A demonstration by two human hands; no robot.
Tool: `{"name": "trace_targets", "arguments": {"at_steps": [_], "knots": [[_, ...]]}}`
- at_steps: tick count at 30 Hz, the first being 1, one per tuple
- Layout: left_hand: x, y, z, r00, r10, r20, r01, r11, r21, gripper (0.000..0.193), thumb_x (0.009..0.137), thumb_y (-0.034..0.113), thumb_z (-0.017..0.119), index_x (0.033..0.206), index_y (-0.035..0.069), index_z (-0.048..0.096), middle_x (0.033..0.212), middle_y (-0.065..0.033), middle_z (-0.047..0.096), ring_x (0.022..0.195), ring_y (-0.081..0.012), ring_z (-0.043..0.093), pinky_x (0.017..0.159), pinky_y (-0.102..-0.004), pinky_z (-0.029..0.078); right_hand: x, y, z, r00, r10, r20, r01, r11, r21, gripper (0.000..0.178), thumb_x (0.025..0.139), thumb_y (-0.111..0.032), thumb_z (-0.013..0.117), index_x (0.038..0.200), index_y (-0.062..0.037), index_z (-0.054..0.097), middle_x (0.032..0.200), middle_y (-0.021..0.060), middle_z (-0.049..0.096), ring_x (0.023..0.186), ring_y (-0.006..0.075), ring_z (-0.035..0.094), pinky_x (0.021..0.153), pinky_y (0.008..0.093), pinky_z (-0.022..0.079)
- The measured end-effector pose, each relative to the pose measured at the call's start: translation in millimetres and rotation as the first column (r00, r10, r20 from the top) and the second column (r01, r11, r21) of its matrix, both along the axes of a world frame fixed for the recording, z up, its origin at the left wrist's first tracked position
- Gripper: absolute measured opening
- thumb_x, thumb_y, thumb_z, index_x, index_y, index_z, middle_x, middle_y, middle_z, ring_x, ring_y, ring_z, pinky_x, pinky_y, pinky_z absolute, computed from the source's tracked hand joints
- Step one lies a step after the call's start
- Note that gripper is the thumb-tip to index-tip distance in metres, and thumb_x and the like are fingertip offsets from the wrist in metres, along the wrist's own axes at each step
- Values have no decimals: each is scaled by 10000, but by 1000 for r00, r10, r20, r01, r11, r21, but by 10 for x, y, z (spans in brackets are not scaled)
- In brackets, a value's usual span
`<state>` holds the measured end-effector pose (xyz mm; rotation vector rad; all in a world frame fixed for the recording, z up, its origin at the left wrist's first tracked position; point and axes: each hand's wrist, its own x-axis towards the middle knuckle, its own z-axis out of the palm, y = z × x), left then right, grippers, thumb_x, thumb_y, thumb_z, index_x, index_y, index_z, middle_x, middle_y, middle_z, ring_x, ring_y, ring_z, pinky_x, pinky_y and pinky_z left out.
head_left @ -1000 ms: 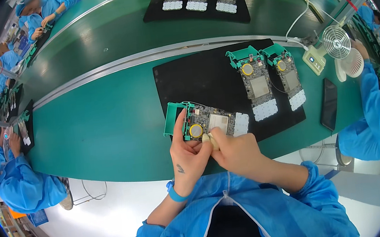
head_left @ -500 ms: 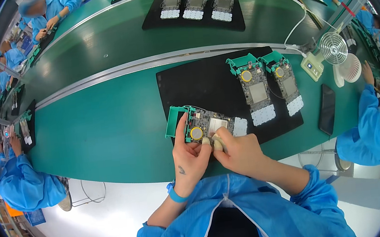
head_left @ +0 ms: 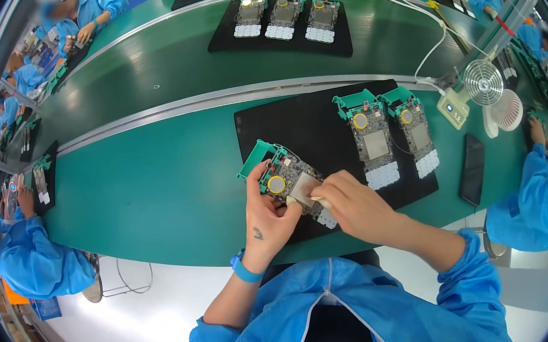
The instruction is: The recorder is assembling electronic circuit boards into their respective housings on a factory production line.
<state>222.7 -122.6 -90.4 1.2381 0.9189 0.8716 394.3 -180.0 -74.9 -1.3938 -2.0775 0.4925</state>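
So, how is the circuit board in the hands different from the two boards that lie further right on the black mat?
The held circuit board is tilted, gripped by the left hand and touched by the right hand; the two boards lie side by side, untouched, on the black mat. The held one sits at the mat's near edge. All have a green frame, a yellow round part and a white keypad.

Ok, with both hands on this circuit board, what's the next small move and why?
Probably press the pale square pad flat. The right hand pinches its lower edge on the circuit board, and the left hand steadies that board from below, so the pad looks placed but not seated.
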Motion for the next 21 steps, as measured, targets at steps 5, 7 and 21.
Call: {"name": "trace_targets", "arguments": {"at_steps": [5,7,21], "knots": [[-50,37,23,996,-59,73,61,998,-25,675,753,-128,508,1345,42,230,1048,-157,594,832,-121,619,639,-198,505,61,117,162,980,180,82,-167,976,-143,277,704,47,572,969,-13,513,915,117,470,836,303,477,664,373,463],[-62,41,26,995,-72,66,74,997,-29,681,751,-128,508,1349,45,231,1043,-154,596,831,-119,619,638,-198,505,53,148,147,970,218,107,-198,966,-168,276,696,37,576,958,-11,507,907,115,466,823,304,473,665,374,460],[-41,16,-37,996,-39,83,38,999,5,718,761,-109,519,1382,64,201,984,-149,625,765,-127,628,623,-224,506,40,112,60,766,-464,-446,224,842,-491,224,816,49,491,1027,-24,479,866,79,551,753,151,583,639,282,478]]}}
